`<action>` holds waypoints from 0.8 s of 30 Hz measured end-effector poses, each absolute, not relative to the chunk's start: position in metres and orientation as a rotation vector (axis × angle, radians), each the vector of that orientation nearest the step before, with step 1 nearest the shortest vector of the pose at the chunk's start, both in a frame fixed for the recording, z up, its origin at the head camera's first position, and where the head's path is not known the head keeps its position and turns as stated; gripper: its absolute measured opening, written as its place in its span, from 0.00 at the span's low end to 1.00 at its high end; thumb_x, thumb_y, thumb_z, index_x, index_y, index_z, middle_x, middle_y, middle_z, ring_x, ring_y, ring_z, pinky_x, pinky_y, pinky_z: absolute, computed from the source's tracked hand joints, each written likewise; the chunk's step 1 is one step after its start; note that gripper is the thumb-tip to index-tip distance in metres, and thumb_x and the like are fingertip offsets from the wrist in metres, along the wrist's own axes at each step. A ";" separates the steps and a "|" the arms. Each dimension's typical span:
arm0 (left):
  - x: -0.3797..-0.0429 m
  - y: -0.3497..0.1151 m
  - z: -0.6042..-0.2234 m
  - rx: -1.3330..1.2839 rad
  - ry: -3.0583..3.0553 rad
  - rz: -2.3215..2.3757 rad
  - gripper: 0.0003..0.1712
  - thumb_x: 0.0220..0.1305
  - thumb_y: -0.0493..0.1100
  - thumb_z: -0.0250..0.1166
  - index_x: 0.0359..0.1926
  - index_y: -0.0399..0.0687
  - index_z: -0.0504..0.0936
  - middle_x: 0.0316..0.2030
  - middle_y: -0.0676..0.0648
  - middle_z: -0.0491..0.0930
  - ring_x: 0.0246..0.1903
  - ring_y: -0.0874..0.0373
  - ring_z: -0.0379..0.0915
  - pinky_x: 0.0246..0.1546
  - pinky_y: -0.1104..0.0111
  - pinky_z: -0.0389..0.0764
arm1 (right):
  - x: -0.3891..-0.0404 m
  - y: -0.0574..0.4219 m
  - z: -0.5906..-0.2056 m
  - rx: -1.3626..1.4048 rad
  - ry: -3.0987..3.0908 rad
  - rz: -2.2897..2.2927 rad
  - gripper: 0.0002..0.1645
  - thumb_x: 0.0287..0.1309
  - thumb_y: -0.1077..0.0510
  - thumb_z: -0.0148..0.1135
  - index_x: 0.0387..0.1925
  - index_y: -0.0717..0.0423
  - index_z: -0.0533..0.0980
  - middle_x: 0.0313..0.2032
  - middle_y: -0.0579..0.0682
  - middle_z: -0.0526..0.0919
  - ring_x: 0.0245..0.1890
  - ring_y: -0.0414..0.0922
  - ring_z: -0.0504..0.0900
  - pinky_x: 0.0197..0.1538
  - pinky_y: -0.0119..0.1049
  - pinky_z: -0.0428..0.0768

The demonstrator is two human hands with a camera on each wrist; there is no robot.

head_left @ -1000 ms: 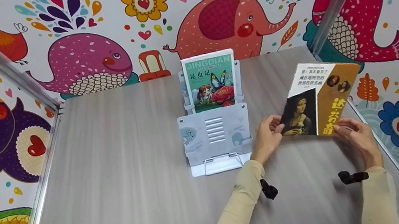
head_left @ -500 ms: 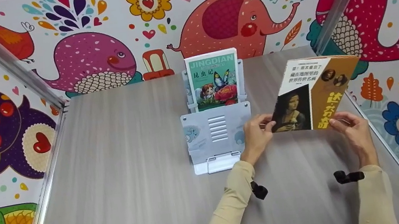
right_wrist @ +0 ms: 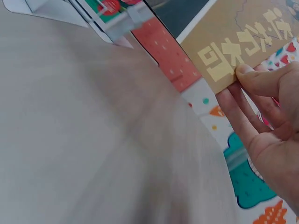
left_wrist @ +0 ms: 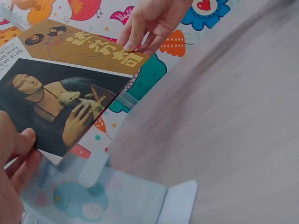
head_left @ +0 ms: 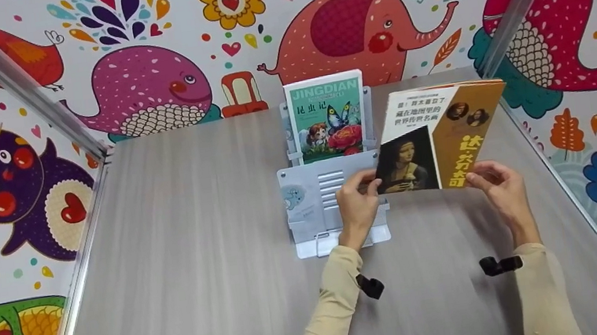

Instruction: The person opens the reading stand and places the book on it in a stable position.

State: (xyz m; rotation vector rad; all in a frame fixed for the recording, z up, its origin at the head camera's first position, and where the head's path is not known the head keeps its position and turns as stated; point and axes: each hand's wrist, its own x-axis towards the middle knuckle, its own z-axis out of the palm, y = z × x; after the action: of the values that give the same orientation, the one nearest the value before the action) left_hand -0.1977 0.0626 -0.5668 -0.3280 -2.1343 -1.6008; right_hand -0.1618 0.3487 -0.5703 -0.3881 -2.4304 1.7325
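Between both hands a book (head_left: 405,161) with a brown and white cover and a portrait of a woman is held up, tilted, above the table. My left hand (head_left: 359,205) pinches its lower left corner, thumb on the cover, in front of the right part of a pale book stand (head_left: 305,213). At the lower right corner my right hand (head_left: 504,197) pinches the book, thumb in front and fingers behind, as the right wrist view shows too. A green book (head_left: 330,119) with a butterfly and a girl stands upright in the stand's rear section.
A wood-grain table (head_left: 185,236) lies beneath, bounded by walls printed with cartoon animals. Metal posts (head_left: 17,78) run along the corners. The stand has a wire rest (head_left: 323,240) and a ledge at its front.
Both hands have carried the portrait book to the left and slightly up, closer to the stand. The green book stays in the stand. The whole view has shifted a little.
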 end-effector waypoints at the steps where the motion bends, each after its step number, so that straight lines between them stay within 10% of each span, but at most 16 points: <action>1: -0.198 0.059 -0.567 -0.313 -2.129 -1.597 0.07 0.58 0.31 0.73 0.39 0.39 0.89 0.34 0.44 0.89 0.34 0.59 0.86 0.36 0.78 0.84 | -0.163 0.345 -0.570 -0.369 -2.423 1.734 0.18 0.66 0.52 0.66 0.52 0.59 0.79 0.43 0.39 0.83 0.43 0.38 0.82 0.48 0.24 0.83; 24: -0.191 -0.002 -0.577 -0.098 -2.002 -1.444 0.07 0.57 0.31 0.73 0.39 0.38 0.88 0.33 0.43 0.86 0.31 0.54 0.86 0.34 0.73 0.86 | -0.181 0.271 -0.571 -0.164 -2.337 1.730 0.14 0.61 0.61 0.71 0.46 0.66 0.82 0.37 0.47 0.88 0.35 0.33 0.84 0.39 0.24 0.82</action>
State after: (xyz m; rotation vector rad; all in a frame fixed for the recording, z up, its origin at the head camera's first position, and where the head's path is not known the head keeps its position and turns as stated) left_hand -0.1907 -0.0021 -0.5770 -0.0976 -2.0023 -1.4439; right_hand -0.1811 0.2711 -0.5706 -0.1643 -2.3371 1.7302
